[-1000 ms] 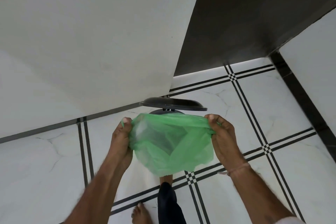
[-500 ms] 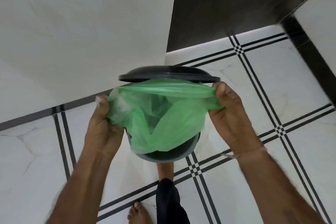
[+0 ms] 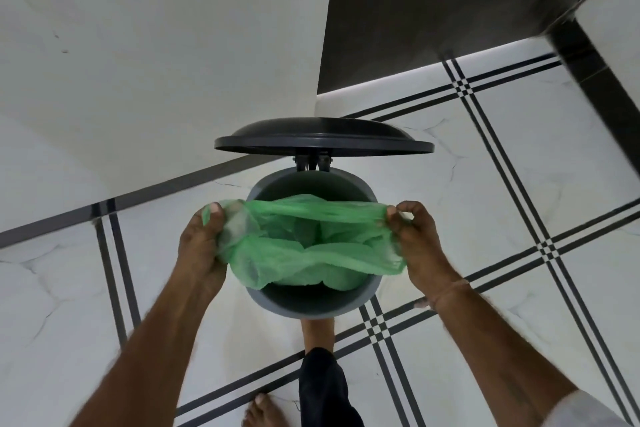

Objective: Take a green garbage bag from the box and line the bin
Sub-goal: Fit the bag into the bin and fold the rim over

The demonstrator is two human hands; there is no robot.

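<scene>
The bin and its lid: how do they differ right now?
The bin stands on the floor with its mouth open upward; the lid is raised behind it, seen nearly edge-on. The bin looks mid-grey, the lid darker, nearly black. The green bag hangs into the bin but does not touch the lid. Both are round plastic.

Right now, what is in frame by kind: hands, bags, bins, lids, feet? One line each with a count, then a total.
Hands: 2, the left hand and the right hand, each gripping the bag's mouth.
Green garbage bag: 1, hanging into the bin.
Bin: 1, grey.
Lid: 1, raised.
Bare feet: 2, one foot at the bin's base, the other foot on the floor.
Total: 7
</scene>
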